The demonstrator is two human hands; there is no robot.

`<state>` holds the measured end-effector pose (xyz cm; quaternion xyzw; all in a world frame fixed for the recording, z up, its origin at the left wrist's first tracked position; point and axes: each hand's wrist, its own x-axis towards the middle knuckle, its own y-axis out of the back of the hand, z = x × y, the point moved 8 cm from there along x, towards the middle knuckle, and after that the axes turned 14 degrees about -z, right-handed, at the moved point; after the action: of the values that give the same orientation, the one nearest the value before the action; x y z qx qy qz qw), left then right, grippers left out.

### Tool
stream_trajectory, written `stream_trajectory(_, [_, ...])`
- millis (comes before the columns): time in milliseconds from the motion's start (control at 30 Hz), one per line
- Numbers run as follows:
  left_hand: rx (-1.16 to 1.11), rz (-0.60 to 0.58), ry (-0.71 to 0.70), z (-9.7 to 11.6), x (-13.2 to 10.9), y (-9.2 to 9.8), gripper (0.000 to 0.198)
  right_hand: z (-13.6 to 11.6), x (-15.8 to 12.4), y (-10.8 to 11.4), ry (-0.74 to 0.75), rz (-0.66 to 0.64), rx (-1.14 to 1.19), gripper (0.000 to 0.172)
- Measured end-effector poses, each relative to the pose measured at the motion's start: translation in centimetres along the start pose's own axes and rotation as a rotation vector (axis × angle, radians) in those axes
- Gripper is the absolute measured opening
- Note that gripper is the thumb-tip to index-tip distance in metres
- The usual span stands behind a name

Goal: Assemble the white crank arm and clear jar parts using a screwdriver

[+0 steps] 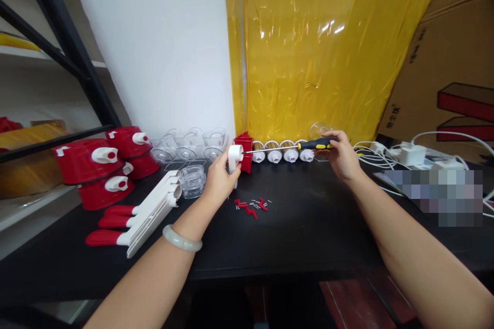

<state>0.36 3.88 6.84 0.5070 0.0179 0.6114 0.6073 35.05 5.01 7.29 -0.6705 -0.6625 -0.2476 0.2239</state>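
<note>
My left hand (218,180) is closed around a white and red plastic part (238,157), held just above the black table (301,231). My right hand (341,157) grips a screwdriver (309,146) with a black and yellow handle. Its shaft points left and its tip meets the part. Small red clips and screws (251,205) lie on the table below the part. A pale bangle sits on my left wrist.
Red housings (104,164) are stacked at the left, with a row of white and red handles (142,216) in front. Clear cups (189,146), a clear jar (192,181) and a row of motors (281,151) stand at the back. White cables and chargers (409,154) lie right.
</note>
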Motion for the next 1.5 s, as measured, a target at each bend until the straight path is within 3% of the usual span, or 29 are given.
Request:
stream_trajectory(233, [-0.001,0.008,0.006,0.1,0.0,0.1,0.063,-1.0,-0.2,-0.1,0.002,0.007,0.027,0.018])
stream_trajectory(467, [-0.016,0.017,0.022,-0.1,0.0,0.2,0.063,-0.3,-0.4,-0.3,-0.083,-0.05,-0.129,0.036])
stream_trajectory(667, [-0.013,0.019,0.033,-0.3,-0.1,0.2,0.064,0.0,0.1,-0.1,-0.002,-0.053,-0.002,0.021])
stream_trajectory(1067, [-0.009,0.028,0.016,-0.4,-0.1,0.2,0.065,-0.7,-0.6,-0.6,-0.138,-0.086,-0.155,0.034])
stream_trajectory(1233, [-0.025,0.035,0.014,-0.4,-0.1,0.2,0.066,-0.2,0.0,-0.4,-0.068,-0.083,-0.015,0.024])
stream_trajectory(1500, [-0.008,0.036,0.023,-0.3,-0.2,0.4,0.067,-0.2,-0.3,-0.4,-0.075,-0.098,0.009,0.025])
